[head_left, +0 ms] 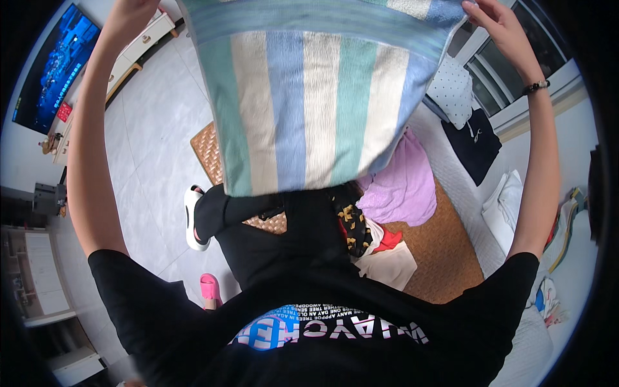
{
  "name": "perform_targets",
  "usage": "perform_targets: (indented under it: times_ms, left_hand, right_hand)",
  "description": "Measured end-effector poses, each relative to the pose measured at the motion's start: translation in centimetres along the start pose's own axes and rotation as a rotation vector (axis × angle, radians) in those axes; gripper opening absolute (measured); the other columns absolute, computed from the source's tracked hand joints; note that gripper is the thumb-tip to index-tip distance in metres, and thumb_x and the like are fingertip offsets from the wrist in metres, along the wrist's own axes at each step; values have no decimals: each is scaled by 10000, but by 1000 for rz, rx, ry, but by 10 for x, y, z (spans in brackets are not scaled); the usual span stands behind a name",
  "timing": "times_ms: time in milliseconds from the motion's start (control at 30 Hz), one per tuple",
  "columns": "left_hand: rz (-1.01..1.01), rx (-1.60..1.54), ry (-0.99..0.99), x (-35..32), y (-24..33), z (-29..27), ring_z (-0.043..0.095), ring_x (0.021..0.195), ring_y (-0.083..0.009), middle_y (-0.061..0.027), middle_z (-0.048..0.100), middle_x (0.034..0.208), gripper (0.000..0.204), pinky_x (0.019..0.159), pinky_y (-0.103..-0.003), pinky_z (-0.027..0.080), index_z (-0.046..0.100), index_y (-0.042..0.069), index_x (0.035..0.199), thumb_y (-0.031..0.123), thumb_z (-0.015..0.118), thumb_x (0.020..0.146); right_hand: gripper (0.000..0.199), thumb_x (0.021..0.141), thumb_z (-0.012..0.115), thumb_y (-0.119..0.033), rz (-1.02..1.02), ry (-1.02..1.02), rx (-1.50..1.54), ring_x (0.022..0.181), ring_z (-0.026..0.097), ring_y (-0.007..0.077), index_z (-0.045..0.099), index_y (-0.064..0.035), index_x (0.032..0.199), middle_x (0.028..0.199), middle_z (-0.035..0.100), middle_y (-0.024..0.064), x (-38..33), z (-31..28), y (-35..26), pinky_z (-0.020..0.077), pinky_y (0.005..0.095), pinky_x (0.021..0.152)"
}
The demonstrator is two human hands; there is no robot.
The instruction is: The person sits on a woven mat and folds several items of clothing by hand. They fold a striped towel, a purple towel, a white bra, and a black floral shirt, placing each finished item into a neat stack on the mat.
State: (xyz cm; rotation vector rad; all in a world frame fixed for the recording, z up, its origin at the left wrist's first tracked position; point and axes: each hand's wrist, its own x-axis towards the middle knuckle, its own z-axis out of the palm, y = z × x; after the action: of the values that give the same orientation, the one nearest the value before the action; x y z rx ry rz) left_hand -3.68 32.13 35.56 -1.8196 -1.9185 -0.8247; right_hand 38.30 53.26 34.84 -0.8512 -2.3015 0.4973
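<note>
A towel (320, 106) with wide green, cream and blue stripes hangs spread out in front of me, its lower edge over my lap. My right hand (495, 22) pinches its upper right corner between thumb and fingers. At the top left, my left hand (137, 9) is raised beside the opposite upper corner. The picture's edge cuts off its fingertips, but the towel hangs stretched from that side as well. Below the towel's right side lie a lilac cloth (403, 184), a black garment with a yellow pattern (353, 229) and a beige cloth (390, 266).
These cloths lie on a brown woven mat (445, 248). To the right, a pale couch (454, 171) bears a dotted pillow (451, 90), a black garment (474, 145) and white folded cloth (503, 206). A pink slipper (210, 289) is on the tiled floor; a screen (55, 64) stands far left.
</note>
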Motion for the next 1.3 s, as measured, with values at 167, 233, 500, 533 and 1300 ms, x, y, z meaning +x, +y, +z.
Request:
perform_targets:
  times_ms: [167,233,500,533,1300]
  left_hand:
    - [104,-39,-46,-63,-24,-41,599,1088,-202,-140,613,1196,307,939,-320,497,564,29,1251,99,552,952]
    - [14,-98,-227,-117,7,-40,648,954,-190,-110,671,1067,294,869,-311,505,623,22,1127,-75,561,856]
    - [-294,-651,-807,-267,113,-80,686,890,-285,-145,693,942,196,906,-424,501,668,-7,919,-33,613,732]
    - [-306,-714,-778,-279,121,-89,693,857,-283,-144,698,907,167,891,-424,509,672,-10,905,-5,613,749]
    - [-1203,-1087,-680,-477,54,143,556,815,-50,26,602,873,116,742,-202,455,594,6,1017,78,584,927]
  right_hand:
    - [327,944,592,-253,-219,-11,18,996,597,132,614,-55,1204,1065,642,57,-22,-1,54,452,266,925]
    - [245,935,588,-155,-104,-25,129,940,606,125,633,-42,1148,1011,658,53,-85,1,55,471,258,862]
    - [274,623,620,47,-91,-523,223,868,689,266,703,-40,868,917,703,115,-251,17,11,533,384,840]
    - [265,613,641,26,-80,-582,343,850,693,261,705,-47,859,910,704,115,-262,13,14,540,386,825]
    - [169,915,566,-51,785,-812,872,830,609,75,606,48,1047,917,664,40,-328,268,149,480,212,723]
